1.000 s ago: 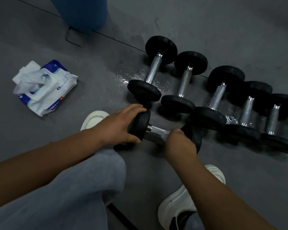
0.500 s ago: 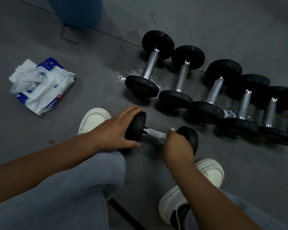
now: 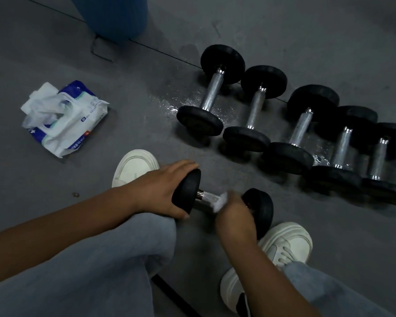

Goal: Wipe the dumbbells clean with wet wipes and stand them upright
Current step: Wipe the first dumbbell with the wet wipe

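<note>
A small dumbbell (image 3: 262,209) with black ends and a chrome handle is held level just above the floor, in front of my knees. My left hand (image 3: 160,191) grips its left black end (image 3: 185,193). My right hand (image 3: 234,213) holds a white wet wipe (image 3: 220,201) wrapped on the chrome handle, close to the right end. Several more dumbbells (image 3: 212,92) lie on their sides in a row from the centre to the right edge. A blue and white pack of wet wipes (image 3: 64,120) lies on the floor at left, with wipes pulled out of its top.
The grey floor is wet (image 3: 169,104) beside the nearest lying dumbbell. A blue cylinder (image 3: 112,14) stands at the top. My two white shoes (image 3: 133,165) (image 3: 284,245) and grey trouser legs fill the lower part of the view.
My right hand has slid slightly along the handle, and the white wipe now shows beside it. My left hand keeps its grip on the left end.
</note>
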Action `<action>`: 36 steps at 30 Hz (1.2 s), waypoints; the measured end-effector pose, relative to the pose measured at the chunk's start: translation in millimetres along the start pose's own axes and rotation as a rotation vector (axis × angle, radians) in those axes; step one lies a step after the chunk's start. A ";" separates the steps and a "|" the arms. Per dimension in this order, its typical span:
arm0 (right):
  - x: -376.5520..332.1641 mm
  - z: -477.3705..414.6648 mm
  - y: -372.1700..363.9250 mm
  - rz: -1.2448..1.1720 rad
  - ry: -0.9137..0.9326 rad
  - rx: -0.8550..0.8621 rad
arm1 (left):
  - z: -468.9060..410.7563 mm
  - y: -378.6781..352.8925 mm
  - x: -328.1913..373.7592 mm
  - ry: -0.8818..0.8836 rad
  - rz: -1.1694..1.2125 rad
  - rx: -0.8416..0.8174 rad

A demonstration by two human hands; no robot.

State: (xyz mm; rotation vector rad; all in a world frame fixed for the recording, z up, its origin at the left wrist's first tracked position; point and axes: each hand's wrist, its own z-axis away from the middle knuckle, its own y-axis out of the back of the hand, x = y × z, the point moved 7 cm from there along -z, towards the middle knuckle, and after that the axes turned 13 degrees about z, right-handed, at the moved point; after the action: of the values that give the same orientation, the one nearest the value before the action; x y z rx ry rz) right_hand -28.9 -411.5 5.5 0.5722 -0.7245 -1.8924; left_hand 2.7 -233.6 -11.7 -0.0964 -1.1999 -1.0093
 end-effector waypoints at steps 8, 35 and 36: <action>2.3 -18.3 13.6 0.089 0.055 0.049 | 3.7 10.2 -2.1 0.038 0.219 0.134; -2.9 -52.1 32.7 0.278 0.021 -0.102 | -3.1 10.5 -17.2 0.060 0.295 0.209; -11.2 -56.9 29.8 0.301 0.036 -0.138 | -3.4 10.1 -17.5 0.060 0.303 0.207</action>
State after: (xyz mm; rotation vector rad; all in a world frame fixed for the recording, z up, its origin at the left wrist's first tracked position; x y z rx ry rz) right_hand 32.2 -424.3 -13.3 0.3855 -0.6137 -1.6327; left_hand 12.1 -219.2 -22.8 -0.0816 -1.1870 -0.6167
